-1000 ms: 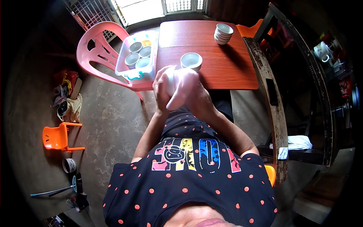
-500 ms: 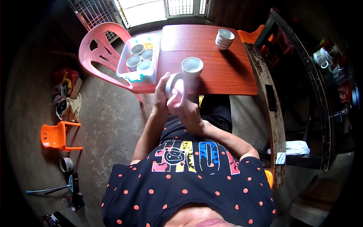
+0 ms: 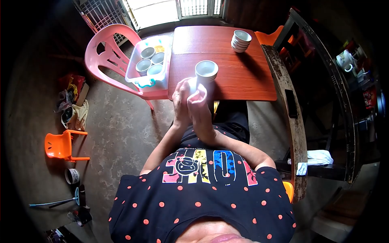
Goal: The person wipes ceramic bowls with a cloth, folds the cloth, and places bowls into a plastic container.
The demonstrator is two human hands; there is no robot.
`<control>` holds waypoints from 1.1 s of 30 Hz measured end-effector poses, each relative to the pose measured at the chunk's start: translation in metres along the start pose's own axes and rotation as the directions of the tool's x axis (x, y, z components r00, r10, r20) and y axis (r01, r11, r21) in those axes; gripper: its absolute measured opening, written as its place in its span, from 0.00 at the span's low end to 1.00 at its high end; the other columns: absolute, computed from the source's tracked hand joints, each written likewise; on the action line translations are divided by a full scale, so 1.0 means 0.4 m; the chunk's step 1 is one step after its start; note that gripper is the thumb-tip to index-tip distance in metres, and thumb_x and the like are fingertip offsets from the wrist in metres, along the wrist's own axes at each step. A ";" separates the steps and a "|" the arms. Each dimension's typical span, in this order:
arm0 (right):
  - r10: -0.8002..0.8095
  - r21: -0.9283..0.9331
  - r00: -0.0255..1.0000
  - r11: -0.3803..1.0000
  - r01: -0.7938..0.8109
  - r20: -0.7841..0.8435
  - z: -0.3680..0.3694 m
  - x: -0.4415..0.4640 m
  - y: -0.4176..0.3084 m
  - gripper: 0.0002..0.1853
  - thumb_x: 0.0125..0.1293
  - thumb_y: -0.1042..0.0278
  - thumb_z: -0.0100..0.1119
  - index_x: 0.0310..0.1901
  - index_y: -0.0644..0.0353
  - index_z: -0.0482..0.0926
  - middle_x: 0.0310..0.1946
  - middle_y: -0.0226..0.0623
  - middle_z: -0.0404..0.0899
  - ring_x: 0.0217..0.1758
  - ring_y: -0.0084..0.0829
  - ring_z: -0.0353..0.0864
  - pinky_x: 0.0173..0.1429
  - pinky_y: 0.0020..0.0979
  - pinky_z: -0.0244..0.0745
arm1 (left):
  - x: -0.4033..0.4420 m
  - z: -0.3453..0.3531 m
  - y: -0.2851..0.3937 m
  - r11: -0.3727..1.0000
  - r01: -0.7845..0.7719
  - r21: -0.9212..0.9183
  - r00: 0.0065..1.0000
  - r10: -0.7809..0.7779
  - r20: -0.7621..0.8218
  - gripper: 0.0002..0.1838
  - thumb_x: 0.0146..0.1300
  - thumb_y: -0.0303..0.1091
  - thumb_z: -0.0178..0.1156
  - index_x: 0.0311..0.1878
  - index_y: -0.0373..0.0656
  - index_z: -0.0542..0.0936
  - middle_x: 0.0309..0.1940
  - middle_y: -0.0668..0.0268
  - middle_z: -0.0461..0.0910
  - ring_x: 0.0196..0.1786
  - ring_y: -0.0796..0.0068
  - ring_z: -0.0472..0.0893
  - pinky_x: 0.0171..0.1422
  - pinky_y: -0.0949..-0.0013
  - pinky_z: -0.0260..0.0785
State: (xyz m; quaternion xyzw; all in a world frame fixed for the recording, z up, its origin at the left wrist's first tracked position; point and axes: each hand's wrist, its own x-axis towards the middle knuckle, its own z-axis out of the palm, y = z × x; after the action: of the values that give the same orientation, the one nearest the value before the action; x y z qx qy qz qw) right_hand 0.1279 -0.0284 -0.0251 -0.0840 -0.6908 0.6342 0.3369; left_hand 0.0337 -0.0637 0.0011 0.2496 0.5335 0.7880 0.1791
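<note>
My left hand (image 3: 180,103) is closed around a small white bowl (image 3: 192,85), held just off the near edge of the red-brown table (image 3: 243,87). A pink cloth (image 3: 197,98) is in my right hand (image 3: 201,117), pressed against the bowl's side; the fingers are partly hidden by it. Just beyond my hands, a pale grey-white bowl (image 3: 206,70) stands upright on the table, perhaps stacked on others. Farther back on the right is a stack of several similar bowls (image 3: 241,41).
A clear plastic tub (image 3: 158,83) holding several bowls rests on a pink chair (image 3: 97,60) left of the table. On the right runs a worn wooden bench (image 3: 298,150) with a dark phone (image 3: 290,103) on it. A small orange chair (image 3: 56,146) stands on the floor at left.
The bowl in my hands has turned, its cloth-covered opening no longer facing me as before. Both hands have shifted slightly right, and the cloth is now bunched at the bowl's right side.
</note>
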 end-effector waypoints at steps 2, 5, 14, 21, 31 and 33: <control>-0.116 -0.097 0.993 0.989 0.115 -0.005 0.001 0.010 -0.006 0.30 0.67 0.66 0.55 0.64 0.74 0.57 0.54 0.59 0.69 0.55 0.56 0.73 0.58 0.46 0.69 | 0.001 -0.003 0.026 0.995 0.081 -0.065 0.996 -0.080 0.031 0.20 0.70 0.45 0.50 0.53 0.37 0.77 0.45 0.61 0.79 0.46 0.74 0.78 0.52 0.70 0.70; -0.547 -0.519 0.810 0.640 0.567 0.212 -0.045 0.041 0.025 0.27 0.66 0.64 0.57 0.61 0.70 0.62 0.53 0.57 0.70 0.57 0.54 0.72 0.63 0.46 0.68 | 0.011 0.000 0.116 0.745 0.547 -0.382 0.837 -0.478 0.268 0.20 0.69 0.46 0.52 0.49 0.37 0.76 0.39 0.58 0.81 0.39 0.68 0.82 0.45 0.67 0.77; -0.145 -0.090 0.989 0.986 0.142 -0.034 -0.021 0.060 -0.005 0.19 0.70 0.66 0.53 0.58 0.64 0.67 0.48 0.50 0.73 0.47 0.47 0.78 0.46 0.39 0.76 | -0.022 0.030 0.072 0.897 -0.348 0.274 0.937 0.343 0.068 0.26 0.68 0.49 0.49 0.60 0.37 0.71 0.54 0.59 0.74 0.57 0.67 0.73 0.63 0.65 0.64; -0.568 -0.483 0.628 0.405 0.776 0.532 -0.111 0.098 -0.080 0.14 0.58 0.72 0.57 0.45 0.68 0.75 0.39 0.45 0.79 0.43 0.42 0.81 0.49 0.43 0.75 | 0.040 -0.054 0.139 0.546 0.681 -0.487 0.731 -0.485 0.479 0.33 0.70 0.59 0.45 0.52 0.34 0.77 0.44 0.53 0.82 0.46 0.61 0.82 0.57 0.58 0.74; -0.170 -0.187 0.971 0.962 0.201 0.168 -0.045 0.037 -0.125 0.11 0.64 0.75 0.57 0.48 0.62 0.75 0.31 0.47 0.76 0.29 0.45 0.81 0.29 0.37 0.75 | -0.015 0.014 0.090 0.978 -0.206 -0.009 0.978 0.206 -0.036 0.21 0.68 0.40 0.46 0.49 0.31 0.79 0.42 0.59 0.81 0.44 0.74 0.78 0.52 0.72 0.70; -0.413 -0.284 0.850 0.815 0.505 0.326 -0.061 0.053 -0.106 0.10 0.64 0.74 0.56 0.47 0.62 0.75 0.32 0.46 0.77 0.32 0.44 0.82 0.35 0.38 0.77 | 0.010 -0.019 0.120 0.996 -0.081 -0.036 0.987 0.085 0.139 0.21 0.68 0.40 0.46 0.49 0.31 0.78 0.42 0.59 0.81 0.43 0.74 0.79 0.52 0.72 0.71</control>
State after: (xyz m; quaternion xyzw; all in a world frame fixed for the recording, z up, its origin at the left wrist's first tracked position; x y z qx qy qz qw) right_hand 0.1391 -0.0044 0.0214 0.1067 -0.8307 0.4016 0.3704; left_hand 0.0252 -0.0848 0.0444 0.3238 0.4969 0.7831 0.1871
